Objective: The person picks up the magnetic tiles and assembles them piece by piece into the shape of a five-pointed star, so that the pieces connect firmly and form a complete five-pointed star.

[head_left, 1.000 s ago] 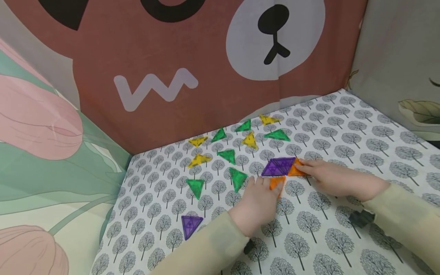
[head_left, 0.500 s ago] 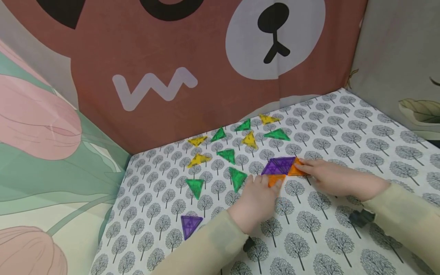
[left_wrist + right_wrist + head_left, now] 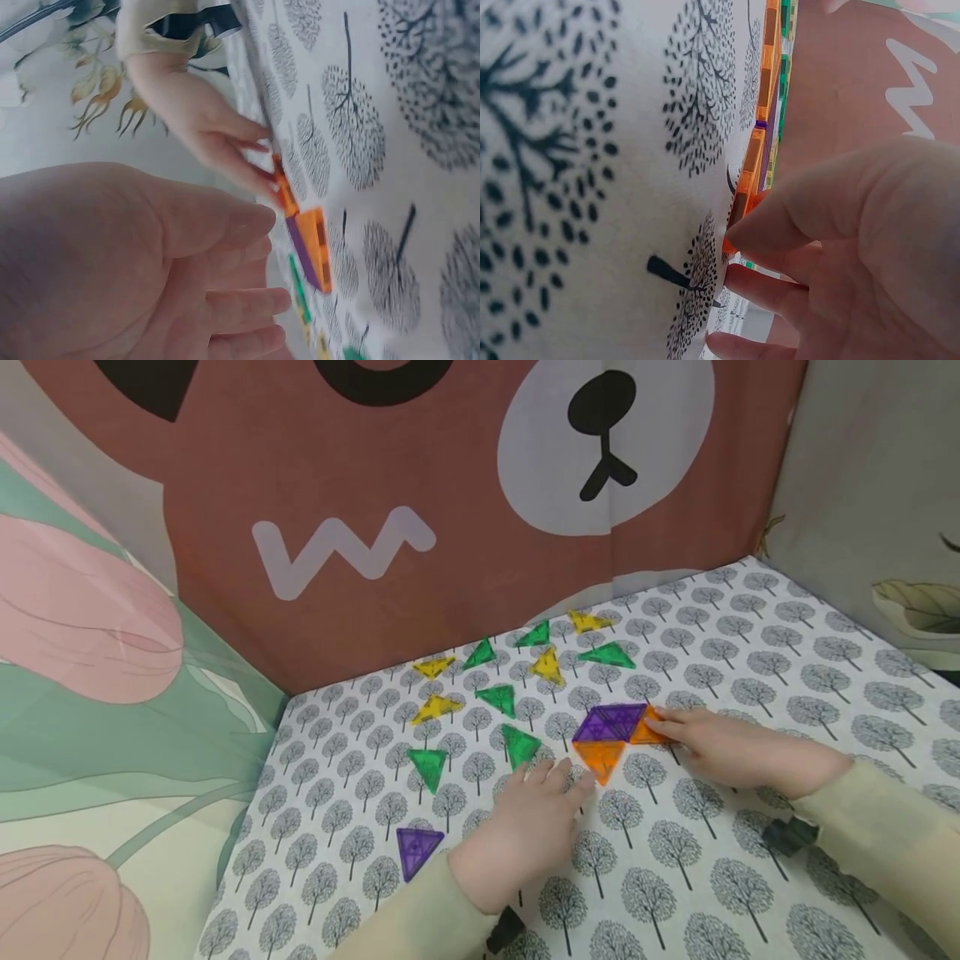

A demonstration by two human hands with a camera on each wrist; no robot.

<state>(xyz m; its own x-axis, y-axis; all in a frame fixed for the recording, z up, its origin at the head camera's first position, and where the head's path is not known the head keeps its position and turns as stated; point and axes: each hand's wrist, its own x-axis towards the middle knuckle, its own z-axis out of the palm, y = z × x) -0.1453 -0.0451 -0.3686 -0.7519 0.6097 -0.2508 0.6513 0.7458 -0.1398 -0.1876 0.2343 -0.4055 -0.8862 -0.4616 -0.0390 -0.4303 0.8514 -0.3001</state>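
Observation:
My left hand (image 3: 521,822) hovers apart from the tiles, fingers loosely extended and holding nothing; its palm (image 3: 90,262) shows in the left wrist view. An orange triangular magnetic tile (image 3: 600,760) lies flat just beyond its fingertips, one edge against a row of purple triangular tiles (image 3: 611,722). At that row's right end, my right hand (image 3: 723,745) holds a second orange triangular tile (image 3: 647,729) between thumb and fingers. In the right wrist view the thumb rests at this orange tile's (image 3: 748,176) near corner. The fingers partly cover it.
Loose green triangles (image 3: 427,768) and yellow triangles (image 3: 437,708) lie scattered left of and behind the row. A lone purple triangle (image 3: 417,850) lies by my left sleeve. The tree-print cloth (image 3: 720,893) meets a bear-print hanging (image 3: 450,460) at the back.
My left hand has let go of the nearer orange tile and drawn back to the left, uncovering it against the purple row. My right hand has stayed in place.

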